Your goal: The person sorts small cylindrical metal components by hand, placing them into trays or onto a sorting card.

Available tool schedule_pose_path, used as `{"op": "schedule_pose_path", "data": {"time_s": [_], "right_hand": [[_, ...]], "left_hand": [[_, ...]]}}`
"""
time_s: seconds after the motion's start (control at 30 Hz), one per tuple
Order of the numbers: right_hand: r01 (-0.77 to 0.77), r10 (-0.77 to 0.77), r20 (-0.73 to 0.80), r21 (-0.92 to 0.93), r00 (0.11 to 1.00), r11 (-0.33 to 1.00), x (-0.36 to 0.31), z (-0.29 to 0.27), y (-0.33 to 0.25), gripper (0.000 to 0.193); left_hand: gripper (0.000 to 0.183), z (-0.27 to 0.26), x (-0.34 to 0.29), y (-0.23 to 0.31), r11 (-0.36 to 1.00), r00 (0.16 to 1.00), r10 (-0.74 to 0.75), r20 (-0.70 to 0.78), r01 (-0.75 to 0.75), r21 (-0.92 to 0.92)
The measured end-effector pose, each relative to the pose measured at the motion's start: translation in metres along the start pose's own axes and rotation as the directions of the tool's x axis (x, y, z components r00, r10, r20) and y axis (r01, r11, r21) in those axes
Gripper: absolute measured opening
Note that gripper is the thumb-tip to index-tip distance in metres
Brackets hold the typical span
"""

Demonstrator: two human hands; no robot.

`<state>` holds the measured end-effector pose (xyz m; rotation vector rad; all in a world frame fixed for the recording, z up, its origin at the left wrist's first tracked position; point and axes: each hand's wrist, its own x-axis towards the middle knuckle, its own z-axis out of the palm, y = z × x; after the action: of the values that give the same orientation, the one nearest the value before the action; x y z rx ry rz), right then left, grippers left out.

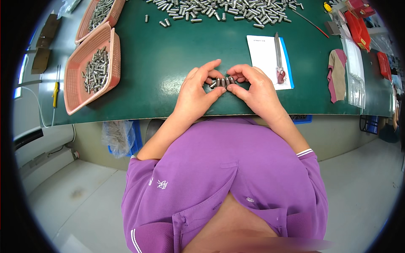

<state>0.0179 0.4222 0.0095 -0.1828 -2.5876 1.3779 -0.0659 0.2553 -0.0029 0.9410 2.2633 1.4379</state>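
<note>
A short row of silver metal pins [223, 82] stands side by side between my two hands, just in from the table's near edge. My left hand [195, 89] pinches the left end of the row with its thumb and lower fingers, while its forefinger is raised. At the right end, my right hand [258, 87] grips the row between thumb and bent fingers. One pin on the left side leans out of line. The undersides of the pins are partly hidden by my fingers.
A large heap of metal pins [211, 9] covers the far side of the green table [168, 46]. Pink baskets [114, 55] of pins stand left. Right are a paper sheet [262, 55] with a long metal tool [278, 52], a cloth piece [337, 76] and a red bin [357, 31].
</note>
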Motion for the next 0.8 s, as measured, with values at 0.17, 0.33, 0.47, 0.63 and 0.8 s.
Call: {"op": "schedule_pose_path", "data": {"time_s": [0.17,0.33,0.47,0.63,0.8], "right_hand": [[-0.013,0.013,0.0,0.031,1.0,0.999,0.0004,0.0016,0.0021,0.035],[-0.029,0.029,0.001,0.057,1.0,0.998,0.0014,0.0024,0.0035,0.037],[-0.021,0.021,0.006,0.082,1.0,0.996,0.0026,0.0032,0.0048,0.037],[-0.005,0.002,0.018,0.136,1.0,0.991,0.004,0.0047,0.004,0.037],[0.048,-0.049,0.0,0.155,0.999,0.987,0.0045,0.0067,0.0083,0.037]], "left_hand": [[0.065,-0.0012,0.0004,0.0031,0.999,0.999,-0.034,0.013,0.034,0.009],[0.065,-0.0015,0.0006,0.0034,1.0,1.0,-0.02,0.019,0.02,0.022],[0.062,-0.0008,0.0006,0.0029,1.0,1.0,0.0,0.015,0.0,0.003],[0.06,0.0014,0.0011,-0.0001,0.999,0.999,0.037,0.001,-0.037,-0.003],[0.06,0.0019,0.0003,0.0002,0.996,0.997,0.074,-0.021,-0.073,0.045]]}}
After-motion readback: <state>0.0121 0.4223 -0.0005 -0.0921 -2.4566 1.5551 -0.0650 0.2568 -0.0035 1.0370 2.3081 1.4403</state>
